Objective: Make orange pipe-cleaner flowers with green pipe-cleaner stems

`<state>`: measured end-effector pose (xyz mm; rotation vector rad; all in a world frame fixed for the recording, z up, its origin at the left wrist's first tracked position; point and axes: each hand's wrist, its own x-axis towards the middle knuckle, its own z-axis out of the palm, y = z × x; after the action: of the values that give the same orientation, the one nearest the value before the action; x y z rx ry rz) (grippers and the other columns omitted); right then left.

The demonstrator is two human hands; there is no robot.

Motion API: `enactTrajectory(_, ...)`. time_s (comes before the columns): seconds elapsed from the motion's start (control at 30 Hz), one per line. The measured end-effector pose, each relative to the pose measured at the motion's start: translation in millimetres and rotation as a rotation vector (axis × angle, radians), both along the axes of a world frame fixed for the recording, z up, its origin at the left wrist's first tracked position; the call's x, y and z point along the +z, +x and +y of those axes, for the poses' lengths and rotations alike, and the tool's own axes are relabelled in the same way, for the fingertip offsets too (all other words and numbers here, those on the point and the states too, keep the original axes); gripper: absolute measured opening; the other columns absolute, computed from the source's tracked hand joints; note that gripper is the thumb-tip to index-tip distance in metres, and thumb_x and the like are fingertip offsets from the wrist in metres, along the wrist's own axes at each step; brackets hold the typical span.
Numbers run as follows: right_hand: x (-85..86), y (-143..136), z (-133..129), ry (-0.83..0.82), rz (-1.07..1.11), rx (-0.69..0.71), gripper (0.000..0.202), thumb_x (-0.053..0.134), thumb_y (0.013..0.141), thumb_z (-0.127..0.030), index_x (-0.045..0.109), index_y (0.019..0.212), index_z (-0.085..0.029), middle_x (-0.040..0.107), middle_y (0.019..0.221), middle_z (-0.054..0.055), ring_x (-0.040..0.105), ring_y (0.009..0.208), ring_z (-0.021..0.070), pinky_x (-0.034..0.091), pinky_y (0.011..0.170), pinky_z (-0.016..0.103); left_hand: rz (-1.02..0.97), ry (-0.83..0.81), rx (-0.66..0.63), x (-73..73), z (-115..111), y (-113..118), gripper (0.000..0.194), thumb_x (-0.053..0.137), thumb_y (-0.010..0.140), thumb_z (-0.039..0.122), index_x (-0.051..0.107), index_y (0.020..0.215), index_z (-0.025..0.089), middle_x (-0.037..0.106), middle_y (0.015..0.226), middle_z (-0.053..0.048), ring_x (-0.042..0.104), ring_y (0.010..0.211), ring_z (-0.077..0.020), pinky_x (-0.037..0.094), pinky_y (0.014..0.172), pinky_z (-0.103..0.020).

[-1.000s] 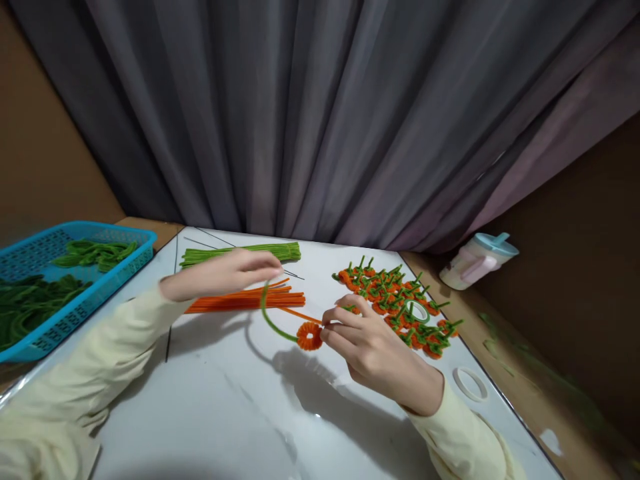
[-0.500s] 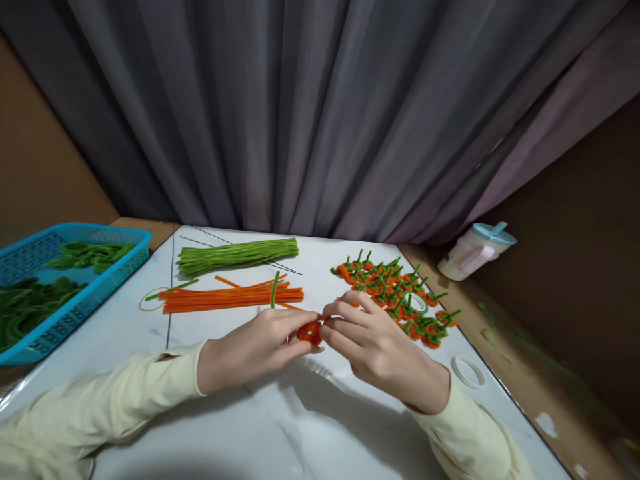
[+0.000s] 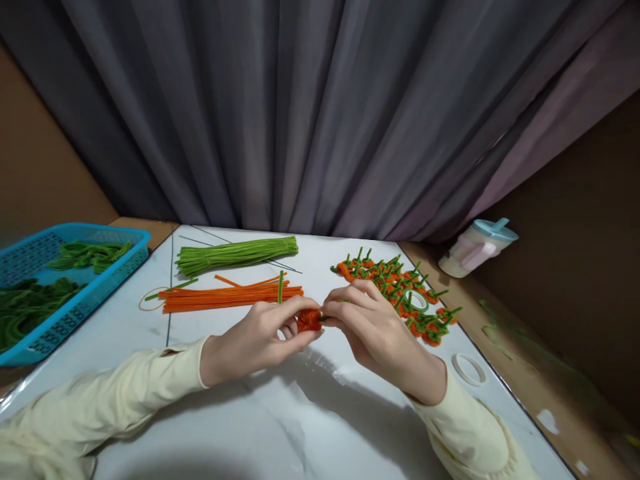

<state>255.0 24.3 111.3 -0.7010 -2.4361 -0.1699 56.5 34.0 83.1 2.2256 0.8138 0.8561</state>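
Between the thumb and fingers of my left hand [image 3: 265, 333] is a small coiled orange pipe-cleaner piece [image 3: 309, 320]. A green pipe-cleaner stem [image 3: 281, 288] stands up just behind that hand. My right hand [image 3: 373, 330] is closed at the piece's right side, its fingertips pinching a short green end [image 3: 324, 319] there; the fingers partly hide it. Beyond my left hand lies a bundle of straight orange pipe cleaners [image 3: 225, 300]. Past my right hand is a cluster of small orange-and-green pipe-cleaner pieces [image 3: 385, 277] with upright stems.
A green pipe-cleaner bundle [image 3: 237, 253] lies at the back of the white table [image 3: 225, 427]. To the left stands a blue basket [image 3: 107, 283] of green loops. One tape roll [image 3: 416, 300] rests among the pieces, another tape roll [image 3: 469, 369] nearer. A lidded cup [image 3: 473, 250] is at right.
The orange piece has turned in my fingers, and a green end now shows at its right side. My left fingers have spread slightly around it. The upright stem has shifted a little right.
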Motion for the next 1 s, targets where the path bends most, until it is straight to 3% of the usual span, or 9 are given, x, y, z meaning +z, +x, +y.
enactTrajectory(0.13, 4.5, 4, -1, -0.092, 0.009, 0.013, 0.029, 0.034, 0.082, 0.005, 0.054, 0.092, -0.013, 0.063, 0.083, 0.008, 0.054, 0.086, 0.017, 0.04, 0.077, 0.034, -0.028, 0.118, -0.04, 1.3, 0, -1, 0.02, 0.053, 0.085, 0.022, 0.057, 0.104, 0.015, 0.066, 0.079, -0.003, 0.06, 0.061, -0.0097, 0.05, 0.059, -0.019)
enactTrajectory(0.37, 6.5, 6, -2, -0.133, 0.07, -0.003, 0.032, 0.036, 0.078, 0.006, 0.057, 0.087, -0.016, 0.063, 0.078, 0.005, 0.054, 0.077, 0.015, 0.038, 0.08, 0.036, -0.112, 0.346, -0.09, -1.5, 1, -2, 0.014, 0.054, 0.083, 0.01, 0.056, 0.096, 0.014, 0.064, 0.076, -0.002, 0.058, 0.059, -0.0082, 0.05, 0.057, -0.017)
enactTrajectory(0.5, 6.9, 7, 0, -0.256, 0.126, 0.013, 0.029, 0.041, 0.077, 0.005, 0.059, 0.085, -0.017, 0.063, 0.077, 0.003, 0.055, 0.075, 0.0147, 0.038, 0.081, 0.036, -0.122, 0.331, -0.114, -1.7, 0, 0, 0.015, 0.054, 0.083, 0.009, 0.055, 0.097, 0.014, 0.064, 0.079, -0.003, 0.059, 0.062, -0.0082, 0.05, 0.06, -0.017)
enactTrajectory(0.67, 9.0, 6, -2, -0.361, 0.085, 0.039, 0.025, 0.043, 0.08, 0.002, 0.058, 0.084, -0.017, 0.062, 0.076, 0.003, 0.055, 0.076, 0.0144, 0.038, 0.081, 0.034, 0.022, -0.031, -0.126, 5.9, 5, -1, 0.035, 0.061, 0.081, 0.027, 0.049, 0.113, 0.015, 0.064, 0.082, -0.002, 0.06, 0.067, -0.0106, 0.051, 0.063, -0.02)
enactTrajectory(0.83, 11.6, 6, -5, -0.261, -0.022, 0.029, 0.025, 0.04, 0.082, 0.002, 0.055, 0.088, -0.017, 0.061, 0.083, 0.005, 0.052, 0.086, 0.0163, 0.034, 0.086, 0.036, 0.024, -0.733, -0.35, 16.5, 20, -5, 0.022, 0.055, 0.085, 0.035, 0.059, 0.094, 0.016, 0.061, 0.075, 0.0, 0.061, 0.056, -0.0088, 0.047, 0.046, -0.016)
enactTrajectory(1.0, 8.9, 5, -5, -0.218, -0.067, 0.113, 0.026, 0.04, 0.081, 0.003, 0.053, 0.092, -0.017, 0.062, 0.083, 0.004, 0.05, 0.091, 0.0168, 0.033, 0.086, 0.037, -0.011, -0.937, -0.453, 10.1, 26, -5, 0.021, 0.06, 0.081, 0.033, 0.061, 0.091, 0.015, 0.063, 0.075, 0.0, 0.06, 0.05, -0.0079, 0.044, 0.039, -0.014)
